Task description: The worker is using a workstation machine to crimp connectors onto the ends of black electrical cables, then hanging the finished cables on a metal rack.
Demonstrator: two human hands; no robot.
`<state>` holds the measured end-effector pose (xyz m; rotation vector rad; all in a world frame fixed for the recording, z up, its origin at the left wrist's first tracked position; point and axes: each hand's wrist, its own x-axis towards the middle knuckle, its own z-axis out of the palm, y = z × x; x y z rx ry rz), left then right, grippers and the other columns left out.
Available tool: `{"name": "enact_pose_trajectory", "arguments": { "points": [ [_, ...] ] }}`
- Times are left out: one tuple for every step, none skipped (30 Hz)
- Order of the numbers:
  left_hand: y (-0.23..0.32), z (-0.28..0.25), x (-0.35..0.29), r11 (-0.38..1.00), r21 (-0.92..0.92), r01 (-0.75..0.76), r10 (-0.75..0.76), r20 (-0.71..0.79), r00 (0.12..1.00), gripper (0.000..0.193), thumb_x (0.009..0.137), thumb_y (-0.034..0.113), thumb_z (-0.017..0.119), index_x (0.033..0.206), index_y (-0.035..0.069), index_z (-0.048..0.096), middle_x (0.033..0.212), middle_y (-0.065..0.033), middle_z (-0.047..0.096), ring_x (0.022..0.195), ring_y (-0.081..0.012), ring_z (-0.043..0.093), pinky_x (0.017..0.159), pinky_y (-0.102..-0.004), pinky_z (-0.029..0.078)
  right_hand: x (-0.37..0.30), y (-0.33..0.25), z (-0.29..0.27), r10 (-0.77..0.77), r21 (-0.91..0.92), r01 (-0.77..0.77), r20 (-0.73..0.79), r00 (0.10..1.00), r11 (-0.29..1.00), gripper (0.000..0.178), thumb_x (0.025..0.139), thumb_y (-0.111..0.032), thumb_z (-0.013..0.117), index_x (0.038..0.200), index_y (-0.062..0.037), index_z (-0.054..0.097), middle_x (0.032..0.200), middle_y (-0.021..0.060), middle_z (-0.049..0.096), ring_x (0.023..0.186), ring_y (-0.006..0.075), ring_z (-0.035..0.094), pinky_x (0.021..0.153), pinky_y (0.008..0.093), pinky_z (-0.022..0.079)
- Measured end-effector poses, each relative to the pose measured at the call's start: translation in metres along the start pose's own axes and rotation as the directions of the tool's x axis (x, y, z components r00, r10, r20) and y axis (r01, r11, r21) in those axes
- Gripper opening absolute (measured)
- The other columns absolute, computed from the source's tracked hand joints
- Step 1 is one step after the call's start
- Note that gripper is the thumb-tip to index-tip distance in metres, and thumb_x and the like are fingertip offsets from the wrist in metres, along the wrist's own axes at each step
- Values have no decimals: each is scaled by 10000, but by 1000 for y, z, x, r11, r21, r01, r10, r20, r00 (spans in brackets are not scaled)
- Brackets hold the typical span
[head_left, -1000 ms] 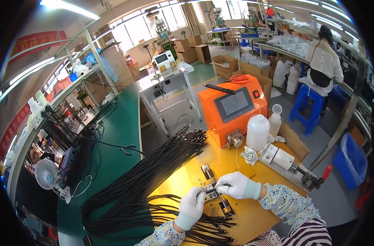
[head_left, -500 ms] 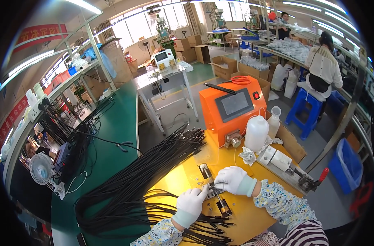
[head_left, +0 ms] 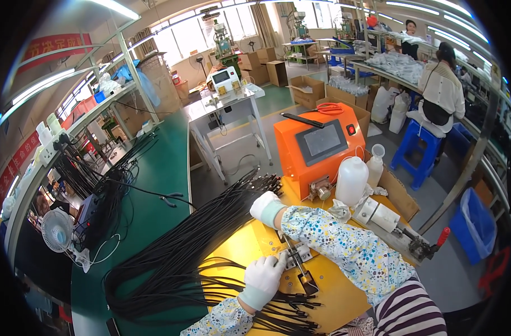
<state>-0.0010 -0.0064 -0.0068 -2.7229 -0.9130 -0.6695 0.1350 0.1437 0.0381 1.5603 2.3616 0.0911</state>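
My left hand (head_left: 263,281), in a white glove, has its fingers closed at the edge of a small metal fixture (head_left: 298,256). What it pinches there is hidden by the fingers. My right hand (head_left: 267,207), gloved too, is stretched forward to the end of a thick bundle of black cables (head_left: 177,246). Its fingertips are hidden, so their grip does not show. The bundle bends in a loop on the left. Below my left hand, several loose cable ends (head_left: 303,302) with connectors fan out over the yellow worktop (head_left: 345,305).
Behind the fixture stands an orange machine (head_left: 286,145) with a screen, red-handled pliers (head_left: 330,108) on top. To its right are white plastic bottles (head_left: 351,182) and a clamp with a red lever (head_left: 443,239). A small fan (head_left: 57,229) is at the left. Another person (head_left: 443,89) sits beyond.
My right hand has left the fixture and moved forward and left to the cable bundle's end, its forearm now crossing above the fixture. The left hand has stayed at the fixture.
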Motion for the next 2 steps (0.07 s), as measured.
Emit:
{"name": "enact_pose_trajectory", "arguments": {
  "points": [
    [-1,0,-1,1000,5,3,-3,8,1000,405,763,93,593,1158,167,642,732,14,521,661,-170,549,577,-311,471,1,-1,-1,-2,-3,2,35,999,1000,250,850,-179,604,1056,-102,723,1057,100,707,954,258,687,718,412,550],
    [-2,0,-1,1000,9,5,-5,15,1000,406,760,96,601,1157,167,642,736,14,523,666,-168,553,579,-312,473,-2,2,1,-8,12,8,-9,1000,1000,246,839,-164,618,1043,-70,718,1028,103,711,937,271,691,727,416,553]
  ]
}}
